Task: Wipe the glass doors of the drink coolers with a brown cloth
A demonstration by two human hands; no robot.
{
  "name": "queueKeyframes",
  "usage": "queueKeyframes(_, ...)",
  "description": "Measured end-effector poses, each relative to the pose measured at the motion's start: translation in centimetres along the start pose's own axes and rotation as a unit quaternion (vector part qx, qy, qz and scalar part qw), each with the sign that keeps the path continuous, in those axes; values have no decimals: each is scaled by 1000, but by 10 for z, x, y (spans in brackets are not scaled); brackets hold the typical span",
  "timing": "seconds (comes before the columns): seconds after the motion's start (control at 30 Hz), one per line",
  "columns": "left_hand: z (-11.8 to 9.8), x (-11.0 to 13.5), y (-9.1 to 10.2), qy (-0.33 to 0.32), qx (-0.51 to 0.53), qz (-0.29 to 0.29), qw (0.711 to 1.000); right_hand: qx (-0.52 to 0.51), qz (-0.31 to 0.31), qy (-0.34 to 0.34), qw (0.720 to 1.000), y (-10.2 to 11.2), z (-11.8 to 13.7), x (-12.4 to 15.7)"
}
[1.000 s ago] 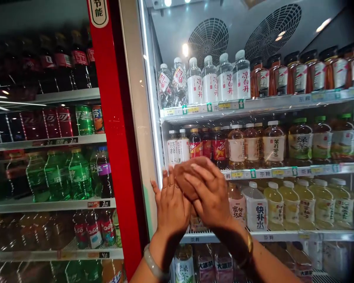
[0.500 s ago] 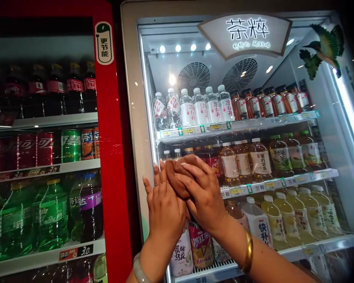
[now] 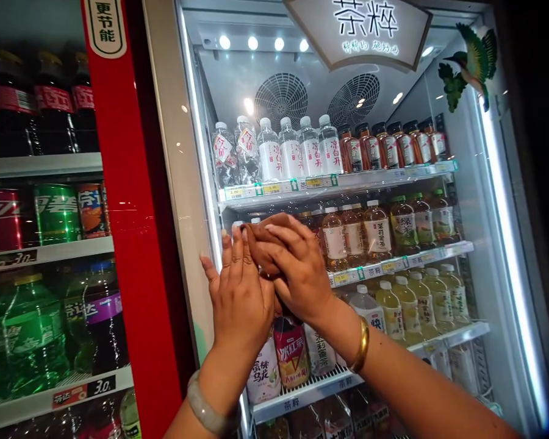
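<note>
My left hand (image 3: 238, 292) lies flat on the glass door of the white drinks fridge (image 3: 165, 152), fingers stretched upward and together. My right hand (image 3: 297, 271) presses a brown cloth (image 3: 263, 235) against the same glass, fingers laid over the cloth, partly overlapping my left hand. A pale bangle circles my left wrist and a gold bangle my right. Behind the glass stand rows of water bottles (image 3: 293, 152) and tea bottles (image 3: 375, 228) on shelves.
A red-framed fridge (image 3: 119, 201) stands to the left, holding green soda bottles (image 3: 32, 335), cans and dark cola bottles. A sign with characters (image 3: 361, 27) and a bird sticker (image 3: 471, 61) sit at the white fridge's top. Two fans show at its back.
The view has pulled back and shifted, so the fridge top and sign came into sight. Both hands stay on the glass with the cloth, sliding slightly left and up.
</note>
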State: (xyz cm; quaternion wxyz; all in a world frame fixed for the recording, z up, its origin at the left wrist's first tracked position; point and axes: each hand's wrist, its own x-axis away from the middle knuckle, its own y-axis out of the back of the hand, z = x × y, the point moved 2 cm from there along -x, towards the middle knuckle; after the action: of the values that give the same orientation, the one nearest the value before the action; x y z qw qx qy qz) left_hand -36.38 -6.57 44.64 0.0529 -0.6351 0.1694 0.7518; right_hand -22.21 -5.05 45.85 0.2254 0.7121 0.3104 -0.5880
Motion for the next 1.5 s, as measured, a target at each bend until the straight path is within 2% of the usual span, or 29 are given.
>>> queueKeyframes(0.13,-4,13,-5,-27,3,2,1000,20,47,54,997,11,-1,31)
queueKeyframes(0.2,-9,21,-9,-40,-5,6,999,30,44,64,997,20,-11,40)
queueKeyframes(0.27,-16,22,-12,-38,-8,9,999,39,22,42,998,27,-23,35)
queueKeyframes(0.37,-23,15,-15,-18,2,8,1000,42,-9,-13,999,28,-33,14)
queueKeyframes(0.47,-27,6,-17,-3,14,7,1000,28,1,12,1000,23,-28,6)
queueKeyframes(0.57,-31,6,-20,-4,13,17,1000,23,30,42,998,26,-24,24)
queueKeyframes(0.7,-42,9,-21,-39,-4,22,999,45,44,37,997,42,-39,48)
queueKeyframes(0.83,-52,1,-22,-53,-1,6,999,66,4,-5,998,52,-63,32)
queueKeyframes(0.97,-54,-11,-28,-32,2,8,999,58,-18,-29,998,47,-64,9)
queueKeyframes(1.13,-55,-10,-34,-24,-6,18,1000,49,15,10,999,45,-50,27)
queueKeyframes(1.23,-60,-6,-37,-36,-1,13,999,61,31,25,997,53,-57,40)
queueKeyframes(1.4,-66,-4,-41,-34,8,7,999,74,-22,-21,997,60,-81,23)
queueKeyframes(1.5,-67,-6,-42,-22,14,4,1000,71,-36,-28,996,56,-80,12)
